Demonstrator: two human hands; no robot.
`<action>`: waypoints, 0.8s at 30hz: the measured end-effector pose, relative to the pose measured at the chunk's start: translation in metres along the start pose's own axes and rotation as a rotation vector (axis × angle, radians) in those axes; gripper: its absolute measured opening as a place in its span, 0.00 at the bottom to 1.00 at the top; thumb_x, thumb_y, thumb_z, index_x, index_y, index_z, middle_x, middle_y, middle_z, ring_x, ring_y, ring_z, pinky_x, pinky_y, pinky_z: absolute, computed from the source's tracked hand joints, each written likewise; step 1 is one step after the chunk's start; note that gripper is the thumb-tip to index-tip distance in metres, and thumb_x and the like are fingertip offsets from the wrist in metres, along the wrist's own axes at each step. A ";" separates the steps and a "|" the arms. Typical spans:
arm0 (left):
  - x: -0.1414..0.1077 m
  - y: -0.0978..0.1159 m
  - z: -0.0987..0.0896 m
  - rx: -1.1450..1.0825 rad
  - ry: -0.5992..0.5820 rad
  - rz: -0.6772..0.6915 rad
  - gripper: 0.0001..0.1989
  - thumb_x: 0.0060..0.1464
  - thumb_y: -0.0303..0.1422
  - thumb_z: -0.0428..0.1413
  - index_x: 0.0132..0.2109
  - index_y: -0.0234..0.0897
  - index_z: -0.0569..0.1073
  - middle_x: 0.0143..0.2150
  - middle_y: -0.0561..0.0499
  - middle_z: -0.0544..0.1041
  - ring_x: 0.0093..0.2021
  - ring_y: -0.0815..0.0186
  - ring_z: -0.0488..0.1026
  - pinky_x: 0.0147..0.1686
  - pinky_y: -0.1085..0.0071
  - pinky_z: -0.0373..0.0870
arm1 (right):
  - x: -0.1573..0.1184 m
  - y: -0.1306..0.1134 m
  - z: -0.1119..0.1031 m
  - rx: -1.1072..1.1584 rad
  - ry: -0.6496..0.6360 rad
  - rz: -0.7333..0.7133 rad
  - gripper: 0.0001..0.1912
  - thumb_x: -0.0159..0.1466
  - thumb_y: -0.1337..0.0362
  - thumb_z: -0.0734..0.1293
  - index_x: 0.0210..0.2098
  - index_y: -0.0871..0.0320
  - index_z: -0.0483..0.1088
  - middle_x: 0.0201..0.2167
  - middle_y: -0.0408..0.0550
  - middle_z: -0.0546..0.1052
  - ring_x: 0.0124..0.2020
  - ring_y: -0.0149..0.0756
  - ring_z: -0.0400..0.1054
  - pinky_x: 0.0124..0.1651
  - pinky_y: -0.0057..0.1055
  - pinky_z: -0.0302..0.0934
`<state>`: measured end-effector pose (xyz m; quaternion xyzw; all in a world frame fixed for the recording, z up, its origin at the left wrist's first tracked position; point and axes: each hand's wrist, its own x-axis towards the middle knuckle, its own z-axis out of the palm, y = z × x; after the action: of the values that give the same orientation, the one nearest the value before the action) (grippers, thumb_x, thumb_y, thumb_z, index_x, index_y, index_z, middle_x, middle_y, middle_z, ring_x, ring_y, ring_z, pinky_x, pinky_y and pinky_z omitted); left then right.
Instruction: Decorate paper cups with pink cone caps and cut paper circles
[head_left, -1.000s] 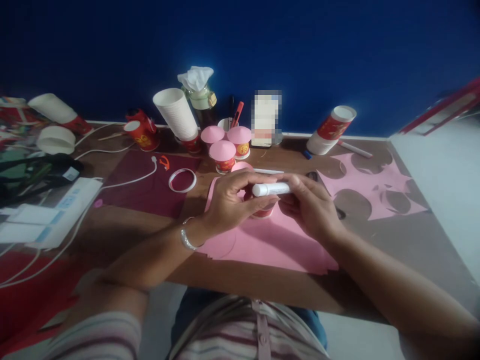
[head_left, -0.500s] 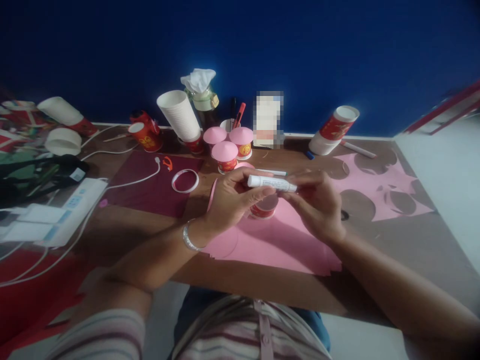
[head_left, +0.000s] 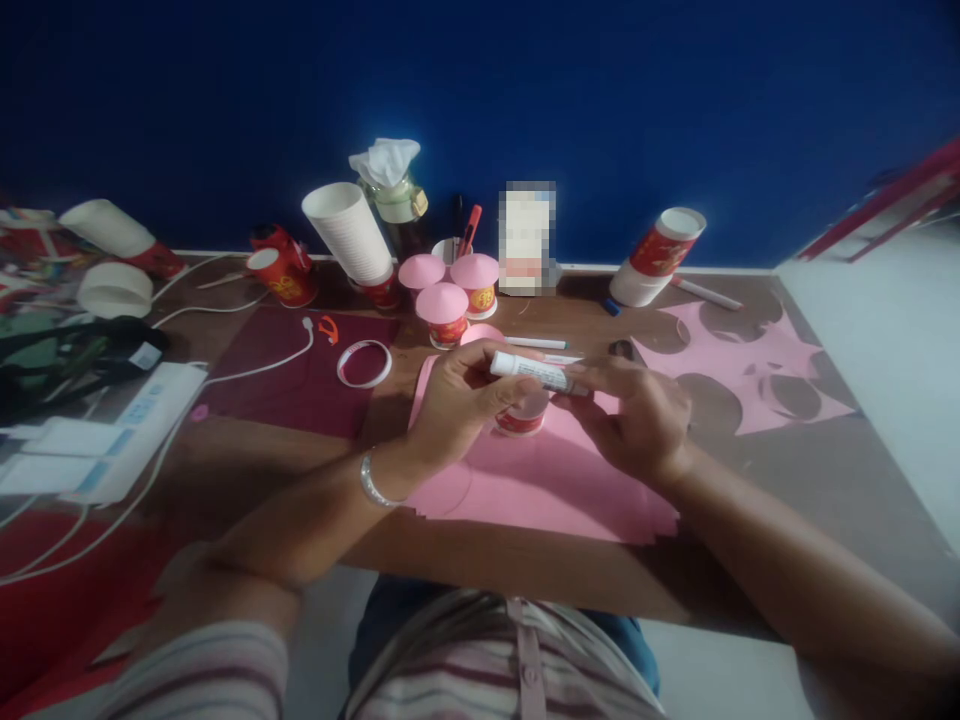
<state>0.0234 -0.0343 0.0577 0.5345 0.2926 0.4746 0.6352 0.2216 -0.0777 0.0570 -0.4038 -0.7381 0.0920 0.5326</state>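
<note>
A white glue stick (head_left: 534, 371) with small print on its side lies crosswise between my hands, above the paper stack. My left hand (head_left: 454, 405) grips its body, thumb along the front. With bent fingers, my right hand (head_left: 637, 415) pinches the right end, which the fingers partly hide. Just below stands a short red paper cup (head_left: 520, 422), its top partly covered by my hands. It rests on a stack of pink paper (head_left: 555, 495). Behind are three red cups with pink paper cones on top, the front cone (head_left: 442, 302) nearest me.
A white-capped marker (head_left: 544, 344) lies beyond my hands. Cut pink scraps (head_left: 750, 360) spread to the right, near a stack of red-and-white cups (head_left: 660, 258). A tape ring (head_left: 364, 364) lies on dark red paper (head_left: 262, 385). Leftward are cables and a power strip (head_left: 142, 430).
My right hand has turned and its fingers have shifted on the right end of the glue stick, which tilts slightly more. The whole view has moved a little.
</note>
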 end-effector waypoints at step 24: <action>-0.014 -0.014 -0.076 1.179 -0.348 0.187 0.07 0.61 0.33 0.61 0.46 0.39 0.78 0.46 0.46 0.78 0.45 0.60 0.76 0.47 0.62 0.75 | 0.013 0.006 0.005 0.531 0.069 0.471 0.16 0.61 0.53 0.78 0.37 0.55 0.71 0.25 0.40 0.78 0.21 0.31 0.72 0.26 0.32 0.71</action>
<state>-0.0443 -0.0161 0.0232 0.8883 0.3496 0.1927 0.2270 0.2187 -0.0632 0.0604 -0.4131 -0.5567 0.3873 0.6078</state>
